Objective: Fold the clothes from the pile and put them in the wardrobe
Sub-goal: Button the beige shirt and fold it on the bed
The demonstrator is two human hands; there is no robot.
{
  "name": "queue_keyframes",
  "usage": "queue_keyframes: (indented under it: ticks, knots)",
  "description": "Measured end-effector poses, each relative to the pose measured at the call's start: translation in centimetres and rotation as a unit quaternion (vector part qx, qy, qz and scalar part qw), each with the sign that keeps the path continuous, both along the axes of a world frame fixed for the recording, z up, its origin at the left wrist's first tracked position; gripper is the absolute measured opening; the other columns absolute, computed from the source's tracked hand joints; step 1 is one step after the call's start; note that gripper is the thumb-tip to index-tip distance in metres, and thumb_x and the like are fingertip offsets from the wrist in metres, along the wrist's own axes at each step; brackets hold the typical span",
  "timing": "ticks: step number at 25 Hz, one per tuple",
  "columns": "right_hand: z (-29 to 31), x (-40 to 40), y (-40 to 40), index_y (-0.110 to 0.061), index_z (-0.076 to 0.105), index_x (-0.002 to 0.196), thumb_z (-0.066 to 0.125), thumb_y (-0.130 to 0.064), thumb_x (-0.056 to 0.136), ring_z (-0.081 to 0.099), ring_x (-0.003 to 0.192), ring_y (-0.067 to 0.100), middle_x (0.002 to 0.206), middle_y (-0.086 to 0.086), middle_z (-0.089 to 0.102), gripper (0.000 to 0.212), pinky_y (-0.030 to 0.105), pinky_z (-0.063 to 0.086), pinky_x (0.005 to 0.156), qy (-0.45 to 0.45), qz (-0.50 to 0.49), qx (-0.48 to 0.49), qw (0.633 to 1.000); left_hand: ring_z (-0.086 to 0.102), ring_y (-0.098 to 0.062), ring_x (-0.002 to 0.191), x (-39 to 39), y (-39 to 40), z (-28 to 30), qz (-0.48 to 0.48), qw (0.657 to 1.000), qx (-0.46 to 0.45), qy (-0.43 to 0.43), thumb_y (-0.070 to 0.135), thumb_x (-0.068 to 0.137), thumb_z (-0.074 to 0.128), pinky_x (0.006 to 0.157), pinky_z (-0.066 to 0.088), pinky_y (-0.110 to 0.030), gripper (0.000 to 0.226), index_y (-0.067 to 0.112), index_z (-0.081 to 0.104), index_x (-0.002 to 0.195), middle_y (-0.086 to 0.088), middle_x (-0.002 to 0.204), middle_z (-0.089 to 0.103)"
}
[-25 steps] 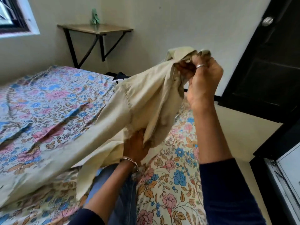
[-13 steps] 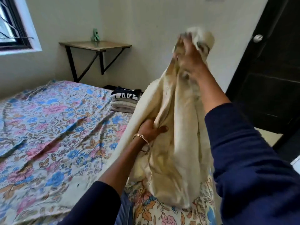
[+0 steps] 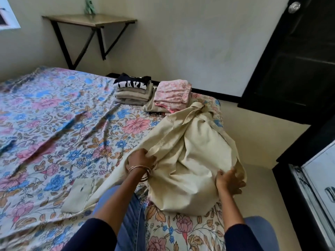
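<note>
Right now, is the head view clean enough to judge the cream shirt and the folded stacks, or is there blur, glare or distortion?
Head view: soft daylight, no glare on the cream shirt; folded stacks sharp enough; both hands slightly soft; wide-angle bending of the black door and bed edges.

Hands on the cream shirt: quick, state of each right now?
Left hand: fingers curled, gripping the cream shirt.
Right hand: fingers curled, gripping the shirt's right edge.
</note>
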State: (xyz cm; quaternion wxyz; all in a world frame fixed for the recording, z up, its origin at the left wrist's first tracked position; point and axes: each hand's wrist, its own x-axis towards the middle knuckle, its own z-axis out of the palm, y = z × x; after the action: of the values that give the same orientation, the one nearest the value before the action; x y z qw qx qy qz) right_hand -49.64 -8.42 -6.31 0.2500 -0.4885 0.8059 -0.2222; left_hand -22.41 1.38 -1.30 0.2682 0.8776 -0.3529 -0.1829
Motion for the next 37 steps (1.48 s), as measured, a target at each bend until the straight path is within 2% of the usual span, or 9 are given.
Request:
queue_keyframes:
  ticks: [2, 5, 9, 13, 15, 20, 26, 34, 37]
  knots:
    - [-1.0, -1.5, -0.7, -0.01, 0.033, 0.144, 0.06, -0.031, 0.093, 0.033, 0.13, 0.047, 0.147, 0.025, 0.034, 0.061, 0.059, 0.036, 0.1, -0.045, -0.042, -0.016, 0.998, 0.066, -0.025, 0.073, 0.4, 0.0, 0.2, 0.081, 0.988, -0.074, 0.112, 0.052, 0.073, 0.063, 0.072, 0.056, -0.034, 0.033, 0.019, 0.059, 0.075, -0.003, 0.077, 0.069]
    - [-2.0, -3.8, -2.1, -0.004, 0.042, 0.134, 0.067, -0.032, 0.09, 0.056, 0.112, 0.046, 0.125, 0.028, 0.057, 0.058, 0.059, 0.047, 0.094, -0.124, -0.066, 0.003, 0.99, 0.06, -0.022, 0.069, 0.5, 0.2, 2.8, 0.108, 0.971, -0.193, 0.091, 0.046, 0.08, 0.069, 0.06, 0.048, -0.026, 0.034, 0.015, 0.061, 0.093, -0.007, 0.086, 0.069]
    - [-1.4, -4.1, -2.7, -0.003, 0.07, 0.105, 0.077, -0.01, 0.08, 0.066, 0.096, 0.038, 0.104, 0.024, 0.069, 0.028, 0.047, 0.055, 0.085, -0.126, -0.025, -0.005, 0.992, 0.06, -0.018, 0.066, -3.4, 0.3, 8.4, -0.115, 0.962, -0.233, -0.079, 0.043, 0.08, 0.073, 0.057, 0.044, -0.025, 0.036, 0.022, 0.066, 0.109, -0.002, 0.081, 0.068]
    - [-0.8, -3.4, -2.9, -0.003, 0.073, 0.101, 0.067, -0.019, 0.089, 0.062, 0.098, 0.039, 0.104, 0.022, 0.067, 0.02, 0.044, 0.053, 0.082, -0.105, -0.039, -0.062, 0.992, 0.063, -0.013, 0.095, -8.1, 0.3, 9.2, -0.492, 0.87, 0.019, -0.002, 0.043, 0.082, 0.071, 0.089, 0.045, -0.024, 0.057, 0.032, 0.053, 0.135, 0.008, 0.129, 0.06]
    - [-1.5, -4.6, -3.2, -0.005, 0.067, 0.112, 0.063, -0.016, 0.091, 0.056, 0.105, 0.041, 0.121, 0.022, 0.056, 0.024, 0.047, 0.054, 0.084, -0.113, -0.109, -0.018, 0.987, 0.06, -0.017, 0.105, -9.4, 0.7, 6.9, -0.551, 0.813, 0.189, -0.008, 0.042, 0.085, 0.069, 0.09, 0.042, -0.024, 0.058, 0.033, 0.049, 0.138, 0.002, 0.13, 0.06]
    - [-3.6, -6.4, -3.1, 0.003, 0.053, 0.114, 0.057, -0.002, 0.09, 0.063, 0.098, 0.037, 0.111, 0.024, 0.062, 0.025, 0.05, 0.055, 0.088, -0.32, -0.177, 0.078, 0.928, 0.063, -0.019, 0.099, -7.5, 0.8, 1.3, -0.268, 0.963, -0.022, -0.009, 0.027, 0.081, 0.073, 0.078, 0.044, -0.023, 0.037, 0.026, 0.065, 0.118, 0.002, 0.106, 0.068]
    - [-2.3, -6.5, -3.3, -0.007, 0.062, 0.083, 0.062, -0.003, 0.087, 0.065, 0.092, 0.021, 0.098, 0.012, 0.068, 0.006, 0.027, 0.054, 0.082, -0.413, -0.319, -0.072, 0.85, 0.05, -0.023, 0.117, -7.3, 2.8, 0.0, -0.345, 0.905, 0.2, -0.147, 0.044, 0.075, 0.073, 0.093, 0.043, -0.044, 0.059, 0.034, 0.048, 0.127, 0.002, 0.125, 0.052]
    - [9.9, -7.4, -1.2, 0.0, 0.063, 0.104, 0.05, -0.019, 0.097, 0.062, 0.08, 0.027, 0.091, 0.015, 0.07, 0.024, 0.027, 0.046, 0.07, -0.151, -0.094, -0.527, 0.831, 0.066, -0.029, 0.09, -8.1, 3.6, 5.7, -0.103, 0.985, -0.106, -0.091, 0.046, 0.086, 0.065, 0.073, 0.052, -0.035, 0.029, 0.025, 0.068, 0.105, -0.006, 0.1, 0.071]
    - [13.0, -5.6, 1.9, -0.003, 0.068, 0.102, 0.058, -0.01, 0.096, 0.061, 0.069, 0.018, 0.086, 0.001, 0.067, 0.013, 0.018, 0.038, 0.057, -0.011, 0.12, -0.509, 0.852, 0.064, -0.024, 0.087, -10.0, 4.4, 7.7, -0.11, 0.96, -0.213, -0.142, 0.044, 0.088, 0.062, 0.068, 0.046, -0.029, 0.027, 0.023, 0.069, 0.103, -0.004, 0.101, 0.069]
